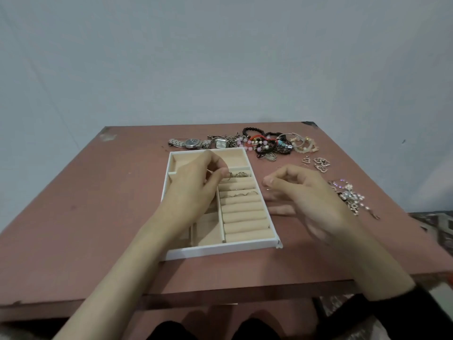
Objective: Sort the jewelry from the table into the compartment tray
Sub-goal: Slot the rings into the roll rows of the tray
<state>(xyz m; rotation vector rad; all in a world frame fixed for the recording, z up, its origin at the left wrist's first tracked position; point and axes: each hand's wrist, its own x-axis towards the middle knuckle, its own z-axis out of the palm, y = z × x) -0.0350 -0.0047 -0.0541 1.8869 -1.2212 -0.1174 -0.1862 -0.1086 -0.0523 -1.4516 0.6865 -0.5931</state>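
Tabletop (85, 217): reddish-brown, worn at the far corners.

Far edge, left of centre: a silver wristwatch (190, 143) lies flat, with a square-faced watch (221, 143) just beside it. Both are behind the tray and apart from it.

Centre: the white tray (220, 250), lined in beige, has open compartments on its left half and at its far end. A column of ring rolls (245, 217) runs down its right half.

My left hand (193, 187) reaches over the tray and hides most of the left compartments. Its fingers (221, 172) are curled, with thumb and forefinger pinching a thin ring (227, 177) at the topmost rolls. Seated rings (245, 193) show in a slot a few rolls nearer to me, and more lie in the top slot beside my fingertips.

Behind the tray's far right corner is a tangled heap of bead bracelets (267, 143), black, pink, red and cream, close to the tray but not in it.

My right hand (311, 195) hovers just right of the tray. Its fingers are curled narrow, thumb tip against forefinger. A small glint (268, 189) sits under them, and I cannot tell whether it is held. This hand blocks the tabletop beneath it.

Further right are loose heart-shaped pieces (320, 164). Nearer me, a sparkling cluster (350, 198) is partly hidden behind my right hand.
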